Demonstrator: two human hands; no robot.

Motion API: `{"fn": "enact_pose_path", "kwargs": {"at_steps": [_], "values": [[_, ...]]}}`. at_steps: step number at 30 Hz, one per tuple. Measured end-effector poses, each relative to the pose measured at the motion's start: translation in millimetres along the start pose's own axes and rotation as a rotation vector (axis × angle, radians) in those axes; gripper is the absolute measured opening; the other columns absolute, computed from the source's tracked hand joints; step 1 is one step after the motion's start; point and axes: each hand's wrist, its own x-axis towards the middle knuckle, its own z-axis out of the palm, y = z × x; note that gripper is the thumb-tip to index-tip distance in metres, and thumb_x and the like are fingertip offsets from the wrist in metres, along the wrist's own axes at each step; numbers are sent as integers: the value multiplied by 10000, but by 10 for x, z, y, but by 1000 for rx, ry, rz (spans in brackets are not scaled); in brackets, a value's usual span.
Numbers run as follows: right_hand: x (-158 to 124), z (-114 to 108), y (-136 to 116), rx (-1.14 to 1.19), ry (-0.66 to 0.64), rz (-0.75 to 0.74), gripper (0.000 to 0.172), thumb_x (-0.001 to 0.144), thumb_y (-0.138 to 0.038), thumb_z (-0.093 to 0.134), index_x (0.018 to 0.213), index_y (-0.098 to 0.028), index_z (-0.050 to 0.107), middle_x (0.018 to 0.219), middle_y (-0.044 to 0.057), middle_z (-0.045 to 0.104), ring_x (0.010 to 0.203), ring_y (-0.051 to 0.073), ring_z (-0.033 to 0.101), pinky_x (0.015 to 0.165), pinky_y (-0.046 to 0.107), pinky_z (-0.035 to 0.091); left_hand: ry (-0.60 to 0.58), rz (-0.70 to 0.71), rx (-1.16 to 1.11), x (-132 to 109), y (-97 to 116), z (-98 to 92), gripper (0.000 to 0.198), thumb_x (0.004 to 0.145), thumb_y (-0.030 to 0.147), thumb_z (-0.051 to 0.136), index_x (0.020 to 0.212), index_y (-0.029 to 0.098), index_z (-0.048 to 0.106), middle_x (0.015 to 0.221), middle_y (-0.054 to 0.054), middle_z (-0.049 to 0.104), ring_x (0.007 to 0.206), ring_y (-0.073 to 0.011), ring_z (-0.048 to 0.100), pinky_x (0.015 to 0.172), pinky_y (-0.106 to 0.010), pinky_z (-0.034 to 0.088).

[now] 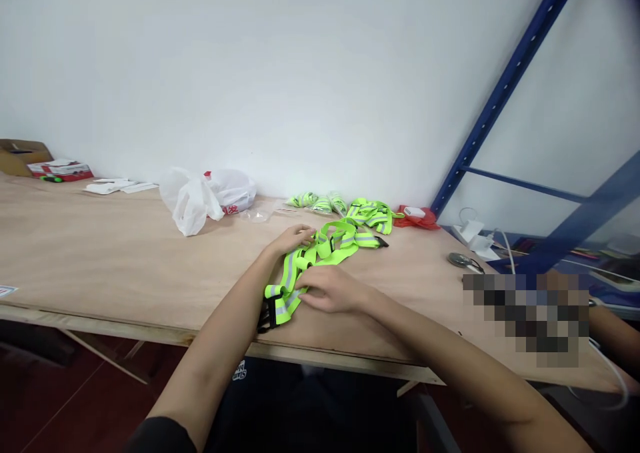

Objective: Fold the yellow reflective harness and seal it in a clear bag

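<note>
A neon yellow-green reflective vest made of straps (290, 273) with silver stripes lies loosely spread on the table in front of me. At its near end is a black buckle (271, 311); another black clip (381, 242) sits at its far right end. My left hand (293, 239) rests at the upper left edge of the straps, fingers stretched out and touching them. Over the lower straps is my right hand (333, 288), its fingers loosely bent, thumb apart, tips at the webbing. Neither hand visibly grips anything.
Behind lie another bundle of reflective straps (373, 214), bagged rolled straps (323, 203) and a red bag (417, 218). White plastic bags (193, 199) stand left of them. A round dark object (460, 260) lies right, near a blue rack post (495, 106) and another person's arm (615, 333).
</note>
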Motion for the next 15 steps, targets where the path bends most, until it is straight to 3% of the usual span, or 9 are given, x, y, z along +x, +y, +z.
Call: {"fn": "enact_pose_path", "kwargs": {"at_steps": [4,8,12,15], "values": [[-188,-267,415,-102,220,178,180,946,-256,535,921,-224,710,852,38,765,721,176,676,672,282,502,-131,29,174,-28,92,53,647,707,675,733,1080,150,680,1081,-116,735,997,-287,678,863,-365,517],[-525,-562,976,-217,377,491,243,929,-249,512,1081,-240,701,1063,66,764,883,221,712,750,334,555,-211,14,351,-51,207,123,585,776,675,660,1093,184,680,1112,-90,735,1009,-280,676,876,-335,497],[-945,-714,1401,-344,358,750,542,859,-157,500,1397,-211,544,1428,113,603,1268,271,596,1023,414,497,-216,-70,518,-60,281,118,533,829,628,614,1163,214,656,1177,-95,728,1074,-297,667,911,-335,483],[-1145,-733,1501,-319,268,829,665,823,-155,547,1483,-181,473,1443,123,602,1283,279,592,1046,403,485,-197,-139,612,-69,278,33,507,791,560,664,1162,215,659,1223,-123,715,1111,-327,664,920,-347,484]]}}
